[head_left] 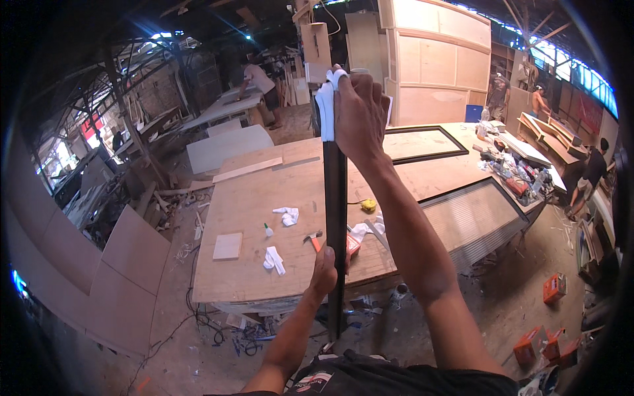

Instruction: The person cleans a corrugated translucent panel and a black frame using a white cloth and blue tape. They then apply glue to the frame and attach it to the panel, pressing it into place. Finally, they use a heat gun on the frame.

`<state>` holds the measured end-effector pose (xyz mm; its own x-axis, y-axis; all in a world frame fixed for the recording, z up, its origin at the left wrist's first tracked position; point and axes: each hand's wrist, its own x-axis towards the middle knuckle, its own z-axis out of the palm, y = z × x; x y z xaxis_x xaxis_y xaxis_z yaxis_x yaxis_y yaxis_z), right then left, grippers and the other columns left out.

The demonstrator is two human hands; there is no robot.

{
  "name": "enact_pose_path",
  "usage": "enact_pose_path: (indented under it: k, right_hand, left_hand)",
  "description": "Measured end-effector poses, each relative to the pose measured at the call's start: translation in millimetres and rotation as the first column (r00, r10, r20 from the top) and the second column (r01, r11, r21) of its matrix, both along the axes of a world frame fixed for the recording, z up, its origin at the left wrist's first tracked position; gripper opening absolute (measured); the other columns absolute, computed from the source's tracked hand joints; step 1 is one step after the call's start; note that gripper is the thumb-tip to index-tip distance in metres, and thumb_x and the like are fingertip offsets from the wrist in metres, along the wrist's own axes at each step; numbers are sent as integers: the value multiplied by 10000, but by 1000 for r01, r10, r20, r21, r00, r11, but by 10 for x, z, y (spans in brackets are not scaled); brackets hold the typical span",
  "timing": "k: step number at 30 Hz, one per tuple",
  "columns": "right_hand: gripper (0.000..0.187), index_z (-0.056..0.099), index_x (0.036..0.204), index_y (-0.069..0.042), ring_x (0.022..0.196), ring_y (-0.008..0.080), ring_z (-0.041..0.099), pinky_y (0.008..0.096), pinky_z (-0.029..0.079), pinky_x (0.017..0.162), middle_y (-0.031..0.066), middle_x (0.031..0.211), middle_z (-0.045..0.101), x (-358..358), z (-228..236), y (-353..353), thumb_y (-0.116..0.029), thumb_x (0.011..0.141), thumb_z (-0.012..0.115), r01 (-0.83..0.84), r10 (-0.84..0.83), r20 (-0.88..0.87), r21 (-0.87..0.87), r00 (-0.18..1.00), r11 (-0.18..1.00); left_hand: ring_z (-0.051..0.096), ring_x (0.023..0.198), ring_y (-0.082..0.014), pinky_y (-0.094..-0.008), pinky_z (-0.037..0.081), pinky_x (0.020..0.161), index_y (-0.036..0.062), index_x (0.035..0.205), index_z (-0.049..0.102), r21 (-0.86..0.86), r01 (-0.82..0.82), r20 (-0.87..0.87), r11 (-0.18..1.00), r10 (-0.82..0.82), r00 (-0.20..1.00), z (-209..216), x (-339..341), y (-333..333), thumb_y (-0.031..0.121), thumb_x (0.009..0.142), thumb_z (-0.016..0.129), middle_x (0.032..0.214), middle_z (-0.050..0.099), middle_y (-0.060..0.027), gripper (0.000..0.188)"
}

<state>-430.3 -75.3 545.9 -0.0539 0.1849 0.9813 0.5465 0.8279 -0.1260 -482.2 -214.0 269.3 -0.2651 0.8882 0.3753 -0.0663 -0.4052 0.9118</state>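
A long black frame piece [335, 204] stands upright in front of me, seen almost edge-on. My left hand [323, 272] is closed around its lower part. At the top, my right hand [361, 115] is closed, pressing a folded white cloth [326, 112] over the end of the piece. Behind it on the worktable [264, 191] lie a hammer [313, 239], a small white bottle [268, 230] with a green cap, crumpled white cloths [287, 215], a yellow tape measure [368, 205] and a square board [228, 246]. An orange box [353, 245] is partly hidden by the black piece.
Two dark frames lie on the table's right, one rectangular frame [456, 140] and one ribbed panel [479, 214]. Tools clutter the far right corner. Cables [208, 323] trail beneath the left edge. Orange boxes [530, 346] sit on the floor at right. Several people work farther off.
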Motion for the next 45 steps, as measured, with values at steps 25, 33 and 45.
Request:
enact_pose_path:
  k: [25, 33, 45]
  right_hand:
    - [215, 745, 1050, -34, 682, 171, 670, 316, 533, 598, 94, 924, 679, 231, -290, -105, -81, 842, 763, -591, 467, -473, -152, 748, 792]
    - [182, 735, 927, 3, 682, 59, 615, 231, 485, 607, 35, 728, 692, 344, 46, 46, -106, 803, 812, -543, 438, -486, -93, 756, 834]
    - [262, 577, 879, -3, 673, 318, 556, 404, 433, 596, 146, 771, 498, -7, -1354, -264, 13, 703, 770, -624, 601, -168, -159, 781, 766]
  left_hand:
    - [514, 580, -109, -263, 447, 497, 51, 1166, 460, 93, -23, -81, 995, 31, 996, -166, -49, -76, 725, 946, 387, 763, 517, -26, 713]
    - [506, 586, -121, -283, 412, 514, 23, 1150, 488, 151, -156, -266, 976, 192, 945, -207, 26, -36, 725, 960, 335, 732, 509, -27, 743]
    - [540, 650, -141, -297, 469, 589, 38, 1123, 468, 157, -149, 1, 976, 151, 989, -173, -78, 130, 618, 1018, 314, 788, 548, -63, 609]
